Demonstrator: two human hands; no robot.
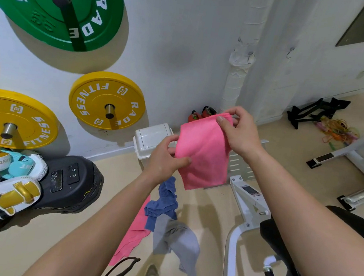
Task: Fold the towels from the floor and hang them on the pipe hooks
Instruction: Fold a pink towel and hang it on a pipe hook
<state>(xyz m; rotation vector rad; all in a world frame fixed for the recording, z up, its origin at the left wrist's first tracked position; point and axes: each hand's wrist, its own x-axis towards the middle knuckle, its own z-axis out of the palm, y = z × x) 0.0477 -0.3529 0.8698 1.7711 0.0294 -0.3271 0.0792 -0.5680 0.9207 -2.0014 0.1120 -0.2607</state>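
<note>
Both forearms reach up from six o'clock, and the left hand [167,158] pinches the side edge of the pink towel [204,151] while the right hand [237,130] pinches its top corner at one o'clock, a hold that probably keeps the doubled cloth hanging flat so its edges can be matched. On the beige floor [52,236] directly below lie a blue towel [164,201], a grey towel [176,239] and another pink towel [134,230] in a loose heap. At twelve o'clock the white pipe [234,85] rises in the corner with bare hooks [250,58], yellow weight plates [107,99] mounted on the wall at ten.
</note>
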